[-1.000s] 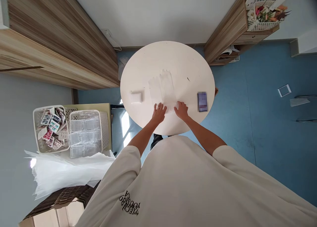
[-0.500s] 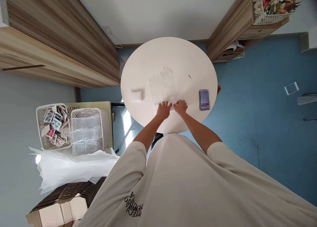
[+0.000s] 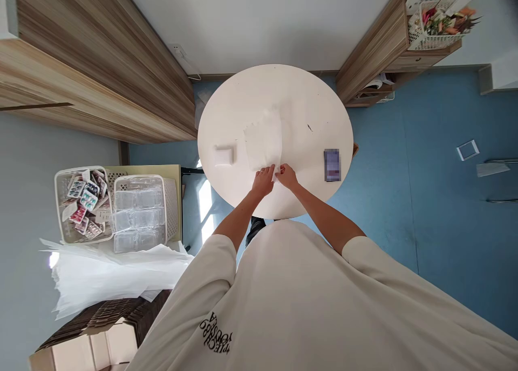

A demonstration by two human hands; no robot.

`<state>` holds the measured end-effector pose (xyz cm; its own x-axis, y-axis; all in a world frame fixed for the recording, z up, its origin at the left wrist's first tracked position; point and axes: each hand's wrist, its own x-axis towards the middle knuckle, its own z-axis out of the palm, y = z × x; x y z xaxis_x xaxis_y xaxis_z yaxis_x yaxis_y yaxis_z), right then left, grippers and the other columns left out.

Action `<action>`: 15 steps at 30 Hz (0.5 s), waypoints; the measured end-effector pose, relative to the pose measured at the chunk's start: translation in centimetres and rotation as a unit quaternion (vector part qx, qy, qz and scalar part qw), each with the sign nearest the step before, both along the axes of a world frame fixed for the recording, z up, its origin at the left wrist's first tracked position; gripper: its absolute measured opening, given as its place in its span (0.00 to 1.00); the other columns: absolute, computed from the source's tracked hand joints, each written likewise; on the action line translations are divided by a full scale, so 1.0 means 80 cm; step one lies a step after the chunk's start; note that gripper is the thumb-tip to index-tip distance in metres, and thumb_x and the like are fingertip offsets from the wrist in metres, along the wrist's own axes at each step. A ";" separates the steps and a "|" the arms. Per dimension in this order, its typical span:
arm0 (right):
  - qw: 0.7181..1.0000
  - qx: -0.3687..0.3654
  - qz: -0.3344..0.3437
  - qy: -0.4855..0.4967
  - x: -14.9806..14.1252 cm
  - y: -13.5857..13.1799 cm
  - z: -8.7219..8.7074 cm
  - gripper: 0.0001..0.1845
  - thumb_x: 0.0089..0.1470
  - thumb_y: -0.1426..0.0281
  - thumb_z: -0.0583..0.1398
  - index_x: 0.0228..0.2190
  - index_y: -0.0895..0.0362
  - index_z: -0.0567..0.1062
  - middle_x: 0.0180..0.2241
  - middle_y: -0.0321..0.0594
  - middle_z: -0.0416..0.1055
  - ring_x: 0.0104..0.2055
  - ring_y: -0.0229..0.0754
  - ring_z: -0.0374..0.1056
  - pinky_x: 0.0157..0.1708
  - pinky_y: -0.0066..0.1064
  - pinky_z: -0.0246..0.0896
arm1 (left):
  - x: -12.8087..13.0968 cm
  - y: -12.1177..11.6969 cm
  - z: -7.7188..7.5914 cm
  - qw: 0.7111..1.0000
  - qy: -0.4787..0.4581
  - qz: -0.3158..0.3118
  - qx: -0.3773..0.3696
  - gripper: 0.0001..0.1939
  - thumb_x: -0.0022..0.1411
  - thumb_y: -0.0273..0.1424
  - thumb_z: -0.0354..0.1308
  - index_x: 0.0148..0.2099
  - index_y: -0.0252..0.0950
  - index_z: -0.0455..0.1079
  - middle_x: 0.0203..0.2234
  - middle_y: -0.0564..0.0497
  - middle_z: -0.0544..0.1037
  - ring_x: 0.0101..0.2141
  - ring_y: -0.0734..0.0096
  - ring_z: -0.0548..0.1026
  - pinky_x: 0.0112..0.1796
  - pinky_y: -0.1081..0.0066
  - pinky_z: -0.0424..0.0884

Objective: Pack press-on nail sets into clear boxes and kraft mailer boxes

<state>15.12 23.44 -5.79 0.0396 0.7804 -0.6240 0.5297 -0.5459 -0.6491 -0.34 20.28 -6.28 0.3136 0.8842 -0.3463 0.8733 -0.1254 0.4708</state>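
Note:
A thin white sheet (image 3: 264,139) lies in the middle of the round white table (image 3: 307,96). My left hand (image 3: 263,180) and my right hand (image 3: 286,176) meet at its near edge. Both hands pinch that edge, fingers pressed together and almost touching each other. A small white box (image 3: 224,155) sits to the left of the sheet. A dark phone-like object (image 3: 332,165) lies to the right, near the table rim.
On the left a side table holds a white basket of coloured packets (image 3: 81,205) and a basket of clear plastic trays (image 3: 140,213). White sheets (image 3: 109,276) and cardboard (image 3: 97,317) lie below them. A wooden shelf with a basket (image 3: 437,20) stands at the back right.
My hands have come together from apart on the sheet's near edge and now pinch it. The sheet looks narrower than before.

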 end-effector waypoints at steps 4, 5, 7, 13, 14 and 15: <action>0.999 0.003 0.041 -0.006 -0.010 -0.006 0.001 0.11 0.56 0.72 0.62 0.43 0.51 0.71 0.39 0.37 0.77 0.39 0.42 0.73 0.37 0.32 0.68 | -0.016 -0.004 0.003 0.996 -0.078 0.030 -0.032 0.47 0.61 0.16 0.49 0.80 0.35 0.41 0.64 0.36 0.73 0.63 0.53 0.71 0.59 0.53 0.70; 0.999 0.005 0.050 -0.007 -0.011 -0.007 0.001 0.12 0.57 0.72 0.61 0.43 0.51 0.72 0.40 0.38 0.77 0.40 0.43 0.73 0.38 0.33 0.69 | -0.019 -0.005 0.005 0.994 -0.093 0.040 -0.037 0.48 0.61 0.15 0.47 0.80 0.36 0.40 0.66 0.35 0.72 0.62 0.53 0.72 0.58 0.54 0.71; 0.998 0.008 0.064 -0.009 -0.012 -0.011 0.001 0.13 0.58 0.71 0.59 0.46 0.51 0.73 0.41 0.39 0.78 0.41 0.45 0.74 0.39 0.35 0.70 | -0.025 -0.007 0.009 0.992 -0.102 0.062 -0.031 0.47 0.62 0.15 0.46 0.80 0.37 0.41 0.69 0.36 0.68 0.63 0.53 0.72 0.58 0.53 0.71; 0.988 0.042 0.144 -0.020 -0.010 -0.021 0.004 0.25 0.61 0.73 0.53 0.58 0.53 0.75 0.46 0.43 0.77 0.46 0.46 0.73 0.48 0.38 0.70 | -0.047 -0.024 0.018 0.962 -0.026 0.270 -0.020 0.32 0.69 0.27 0.54 0.73 0.38 0.56 0.67 0.34 0.67 0.66 0.46 0.67 0.63 0.48 0.66; 0.986 0.045 0.158 -0.024 -0.010 -0.022 0.005 0.27 0.61 0.74 0.53 0.59 0.53 0.75 0.48 0.44 0.76 0.47 0.46 0.73 0.50 0.38 0.70 | -0.052 -0.028 0.017 0.948 -0.026 0.313 -0.046 0.30 0.70 0.31 0.56 0.71 0.37 0.58 0.65 0.33 0.69 0.65 0.46 0.69 0.61 0.49 0.68; 0.984 0.045 0.167 -0.029 -0.010 -0.023 0.006 0.28 0.61 0.74 0.53 0.61 0.54 0.75 0.49 0.45 0.75 0.48 0.46 0.73 0.51 0.38 0.70 | -0.056 -0.031 0.015 0.933 -0.030 0.350 -0.078 0.28 0.69 0.34 0.58 0.69 0.37 0.60 0.63 0.33 0.71 0.63 0.47 0.71 0.59 0.50 0.70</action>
